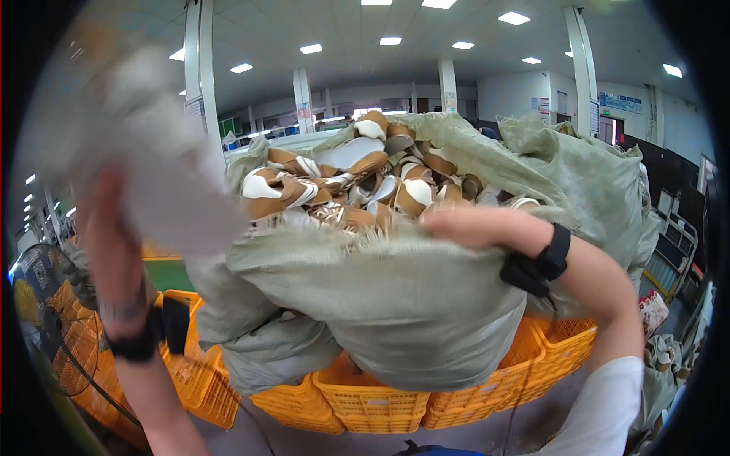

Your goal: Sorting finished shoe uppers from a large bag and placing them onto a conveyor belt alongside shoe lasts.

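Note:
Raised at the left, my left hand is closed around a large whitish-grey thing with a brown patch near its top. Motion smears it too much to tell its kind. Over the near rim of an open pale green woven sack, my right hand is blurred, next to the shoes, and its fingers cannot be made out. Brown and white shoe uppers, some with laces and pale linings, are heaped in the sack. Dark bands with small black boxes circle both my wrists.
Orange plastic crates stand in a row under the sack. A second woven sack bulges at the right. A floor fan is at the left, its cable running past the crates. Pillars rise behind, and a metal rack stands far right.

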The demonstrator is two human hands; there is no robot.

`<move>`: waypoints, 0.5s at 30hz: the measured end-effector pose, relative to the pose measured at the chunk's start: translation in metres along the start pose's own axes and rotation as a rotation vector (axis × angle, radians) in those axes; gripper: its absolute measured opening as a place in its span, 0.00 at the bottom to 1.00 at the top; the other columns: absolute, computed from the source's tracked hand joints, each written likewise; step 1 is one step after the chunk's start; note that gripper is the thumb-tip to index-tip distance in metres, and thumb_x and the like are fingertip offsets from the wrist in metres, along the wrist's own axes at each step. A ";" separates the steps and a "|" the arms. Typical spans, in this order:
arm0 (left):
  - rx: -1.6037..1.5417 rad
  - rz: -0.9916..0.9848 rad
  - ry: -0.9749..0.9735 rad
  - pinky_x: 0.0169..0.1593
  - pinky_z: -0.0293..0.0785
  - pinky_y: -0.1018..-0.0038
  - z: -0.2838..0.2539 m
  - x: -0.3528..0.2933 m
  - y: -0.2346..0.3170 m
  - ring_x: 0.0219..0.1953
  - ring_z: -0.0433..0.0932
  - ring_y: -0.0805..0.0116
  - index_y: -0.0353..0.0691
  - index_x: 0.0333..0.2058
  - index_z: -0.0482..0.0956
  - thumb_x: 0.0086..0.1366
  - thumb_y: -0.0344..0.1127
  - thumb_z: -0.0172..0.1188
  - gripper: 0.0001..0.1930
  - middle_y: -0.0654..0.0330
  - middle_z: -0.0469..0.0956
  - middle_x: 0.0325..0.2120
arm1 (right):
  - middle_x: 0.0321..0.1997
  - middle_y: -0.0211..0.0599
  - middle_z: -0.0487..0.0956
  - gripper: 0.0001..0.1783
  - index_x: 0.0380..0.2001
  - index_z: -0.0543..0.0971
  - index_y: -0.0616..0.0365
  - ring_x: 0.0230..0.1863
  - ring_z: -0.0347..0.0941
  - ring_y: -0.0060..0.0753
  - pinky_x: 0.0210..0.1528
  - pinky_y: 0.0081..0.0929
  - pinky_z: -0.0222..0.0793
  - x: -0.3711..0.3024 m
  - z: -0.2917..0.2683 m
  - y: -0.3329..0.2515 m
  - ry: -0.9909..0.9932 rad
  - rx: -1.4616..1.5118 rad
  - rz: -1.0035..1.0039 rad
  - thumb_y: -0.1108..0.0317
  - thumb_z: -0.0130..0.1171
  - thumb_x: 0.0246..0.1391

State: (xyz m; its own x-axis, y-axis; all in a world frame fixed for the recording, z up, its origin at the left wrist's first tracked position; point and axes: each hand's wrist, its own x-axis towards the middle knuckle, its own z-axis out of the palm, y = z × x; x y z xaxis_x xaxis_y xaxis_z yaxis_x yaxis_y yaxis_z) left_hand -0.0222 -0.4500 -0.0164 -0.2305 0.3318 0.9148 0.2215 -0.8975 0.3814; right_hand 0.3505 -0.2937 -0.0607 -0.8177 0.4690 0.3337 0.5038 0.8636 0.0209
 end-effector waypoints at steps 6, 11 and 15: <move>0.600 0.256 -0.582 0.39 0.73 0.76 0.158 0.104 -0.030 0.36 0.77 0.70 0.35 0.44 0.71 0.52 0.41 0.61 0.22 0.59 0.77 0.35 | 0.44 0.45 0.75 0.23 0.48 0.70 0.62 0.41 0.73 0.36 0.46 0.28 0.68 0.011 -0.086 0.018 -0.092 0.009 0.200 0.63 0.54 0.49; -0.197 -0.354 -0.666 0.43 0.74 0.75 0.160 0.161 -0.087 0.38 0.77 0.70 0.34 0.44 0.71 0.53 0.48 0.61 0.25 0.55 0.76 0.37 | 0.31 0.39 0.78 0.17 0.40 0.75 0.64 0.30 0.75 0.28 0.33 0.22 0.71 0.048 -0.148 0.094 -0.109 -0.096 0.543 0.66 0.52 0.47; -0.551 -0.347 -0.379 0.46 0.72 0.71 0.178 0.178 -0.157 0.42 0.75 0.64 0.34 0.49 0.66 0.54 0.53 0.59 0.32 0.54 0.74 0.42 | 0.29 0.38 0.77 0.16 0.37 0.76 0.63 0.29 0.76 0.29 0.31 0.22 0.71 0.136 -0.134 0.150 -0.095 -0.100 0.531 0.66 0.53 0.46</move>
State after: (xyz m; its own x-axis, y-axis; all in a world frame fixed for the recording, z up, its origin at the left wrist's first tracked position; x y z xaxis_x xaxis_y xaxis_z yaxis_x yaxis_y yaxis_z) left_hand 0.0705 -0.1979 0.1104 0.1629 0.6101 0.7754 -0.3334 -0.7057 0.6252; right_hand 0.3525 -0.1248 0.1141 -0.4629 0.8542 0.2366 0.8744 0.4839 -0.0365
